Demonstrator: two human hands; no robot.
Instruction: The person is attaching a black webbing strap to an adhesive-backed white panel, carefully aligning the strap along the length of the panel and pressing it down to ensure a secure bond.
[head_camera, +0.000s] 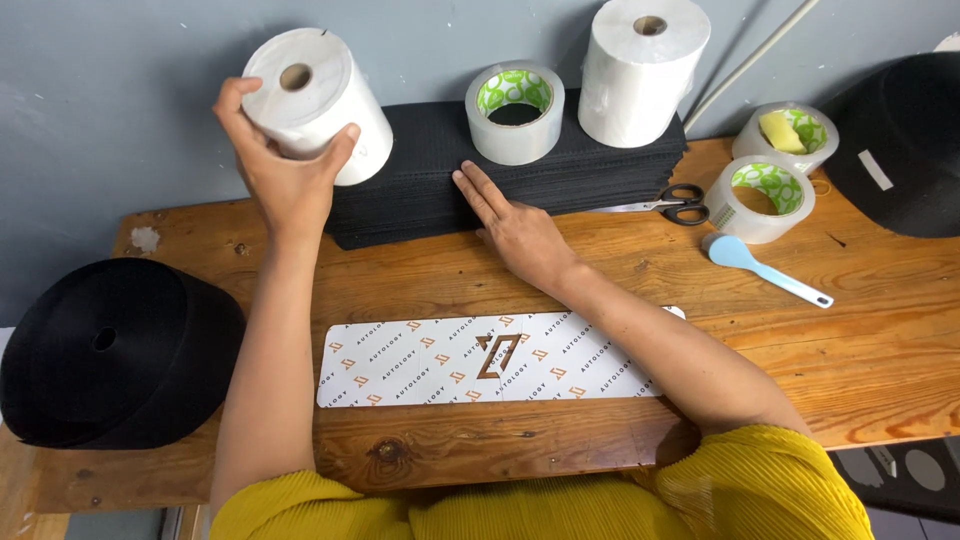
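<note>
White roll (318, 100): held in the left hand (285, 170) above the left end of the black stack (440, 190), tilted so that its cored end faces up and toward the camera. The left fingers (232, 115) are wrapped round the roll's lower side, thumb on one flank and the others on the opposite flank, which carries its weight clear of the stack. Whether its far edge touches the stack cannot be told.

Right hand (520, 235): laid flat, fingers straight and together, holding nothing. The fingertips press against the front edge of the black stack, a posture that would steady the sheets against shifting.

The stack lies along the rear of the worktop (880, 330), against the wall. On it stand a tape roll (514, 112) and a second white roll (640, 70), upright on their flat ends so they cannot roll off.

In front of the hands a long white printed strip (480, 358) lies flat, parallel to the worktop's front edge.

To the right: scissors (675, 204) closed, just beside the stack; two more tape rolls (770, 190), the rear one with a yellow piece in its core; a light blue spoon-shaped tool (765, 268). Large black rolls (110, 350) sit at each end.
</note>
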